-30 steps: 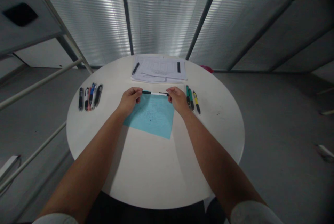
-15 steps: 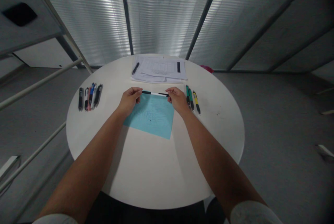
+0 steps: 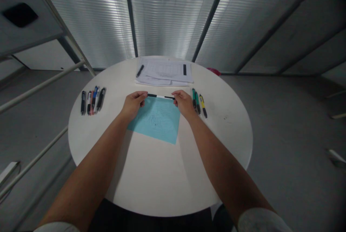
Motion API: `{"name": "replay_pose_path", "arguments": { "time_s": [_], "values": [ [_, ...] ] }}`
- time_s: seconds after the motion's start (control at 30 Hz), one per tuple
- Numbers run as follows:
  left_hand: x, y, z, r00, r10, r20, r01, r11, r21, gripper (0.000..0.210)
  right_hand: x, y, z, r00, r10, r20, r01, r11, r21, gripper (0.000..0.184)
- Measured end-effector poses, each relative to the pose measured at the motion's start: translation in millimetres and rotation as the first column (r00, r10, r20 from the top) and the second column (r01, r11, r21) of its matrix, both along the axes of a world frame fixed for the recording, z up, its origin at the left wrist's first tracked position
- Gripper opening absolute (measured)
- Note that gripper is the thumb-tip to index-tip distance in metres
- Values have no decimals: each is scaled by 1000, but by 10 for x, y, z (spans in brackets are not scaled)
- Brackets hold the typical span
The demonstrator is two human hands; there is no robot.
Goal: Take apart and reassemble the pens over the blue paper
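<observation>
Over the far edge of a blue sheet of paper [image 3: 159, 120], both my hands hold the two ends of one black and white pen [image 3: 160, 97]. The pen lies crosswise, with black sections toward its ends and a white part in the middle. My left hand [image 3: 133, 103] pinches the left end between thumb and fingers. At the other end, my right hand [image 3: 183, 103] is closed the same way. Dark scribbles cover part of the blue sheet, which rests on a round white table [image 3: 162, 178]. Fingers hide the pen's tips.
Several pens [image 3: 93, 100] lie in a group at the left. On the right, two green pens [image 3: 196, 101] lie beside a yellow pen [image 3: 203, 106]. Printed papers [image 3: 164, 71] with a black pen [image 3: 140, 71] on them are at the far edge. A metal rail [image 3: 40, 87] runs along the left.
</observation>
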State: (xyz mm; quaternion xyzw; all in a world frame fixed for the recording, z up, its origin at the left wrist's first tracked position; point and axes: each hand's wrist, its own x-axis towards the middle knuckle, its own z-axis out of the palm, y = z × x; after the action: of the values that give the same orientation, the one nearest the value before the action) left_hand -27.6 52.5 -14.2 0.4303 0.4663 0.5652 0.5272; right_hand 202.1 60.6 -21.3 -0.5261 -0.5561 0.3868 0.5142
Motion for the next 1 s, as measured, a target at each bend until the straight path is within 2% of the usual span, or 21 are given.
{"name": "replay_pose_path", "arguments": {
  "time_s": [0.57,0.7,0.83,1.0],
  "values": [
    [-2,4,-15,998,-28,-50,30,999,39,21,21,14,-16,991,-71,109,59,993,106,24],
    [-11,-8,2,999,-47,9,47,998,36,20,17,15,-16,991,-67,114,55,993,104,25],
    [-10,-27,53,995,-31,98,34,999,-25,17,4,-15,17,991,-20,136,8,996,83,28],
    [5,-43,87,995,-13,100,17,999,-33,16,8,-56,47,982,24,190,-38,997,71,36]
  ]
}}
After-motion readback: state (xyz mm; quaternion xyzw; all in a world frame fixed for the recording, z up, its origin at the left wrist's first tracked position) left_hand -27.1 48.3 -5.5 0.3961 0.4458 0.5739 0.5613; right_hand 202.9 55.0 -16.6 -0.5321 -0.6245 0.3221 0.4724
